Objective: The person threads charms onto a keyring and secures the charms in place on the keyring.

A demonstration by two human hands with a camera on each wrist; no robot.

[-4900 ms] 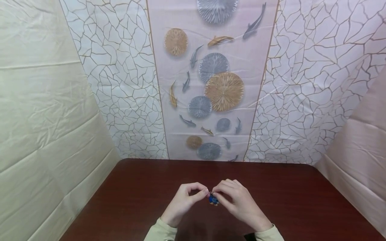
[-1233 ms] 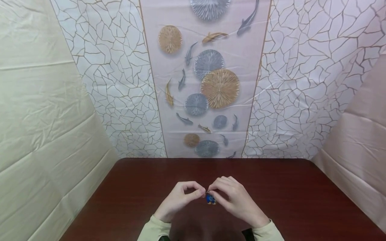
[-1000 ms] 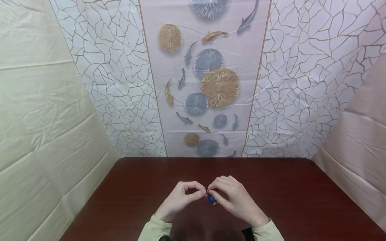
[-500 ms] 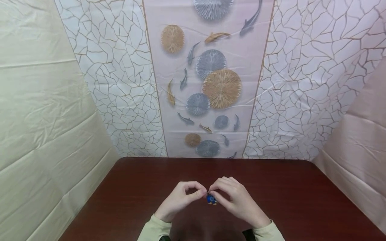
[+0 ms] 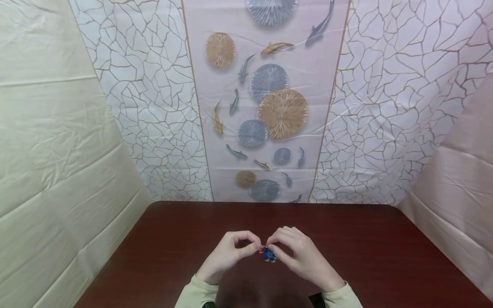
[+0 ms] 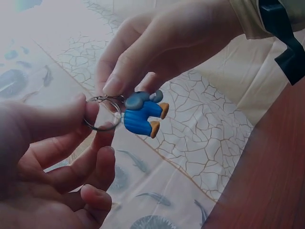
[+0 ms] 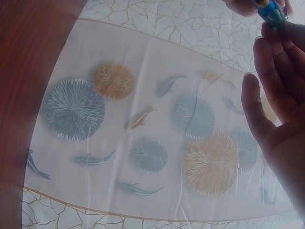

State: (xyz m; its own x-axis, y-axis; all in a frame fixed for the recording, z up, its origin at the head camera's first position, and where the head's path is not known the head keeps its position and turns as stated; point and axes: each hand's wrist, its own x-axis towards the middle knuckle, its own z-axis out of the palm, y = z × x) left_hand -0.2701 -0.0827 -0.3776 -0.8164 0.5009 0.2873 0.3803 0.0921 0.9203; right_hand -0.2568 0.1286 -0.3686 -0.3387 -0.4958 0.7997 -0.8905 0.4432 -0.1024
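Observation:
A keychain [image 5: 269, 256] hangs between the two hands above the table. Its figure [image 6: 138, 119] has blue trousers, grey rounded parts and orange feet. Thumb and index finger of the left hand [image 5: 228, 256] pinch the metal key ring [image 6: 119, 117], part of which those fingers cover. From the other side, the right hand [image 5: 302, 259] pinches the small metal link beside the ring, just above the figure; its fingertips hide some of that link. In the right wrist view the figure shows at the top edge, partly cut off, by the right hand's fingertips.
A dark red-brown table [image 5: 185, 239] lies beneath both hands. Behind it hangs a patterned cloth [image 5: 265, 128] with printed fish and discs. Plain pale cloth [image 5: 69, 171] closes off the left side, and similar cloth [image 5: 458, 188] the right. Both sleeves carry black straps.
Since the oldest frame, hands and keychain have shifted slightly left in view. The figure turned about one second ago and has turned back. More of the ring now shows between the fingertips.

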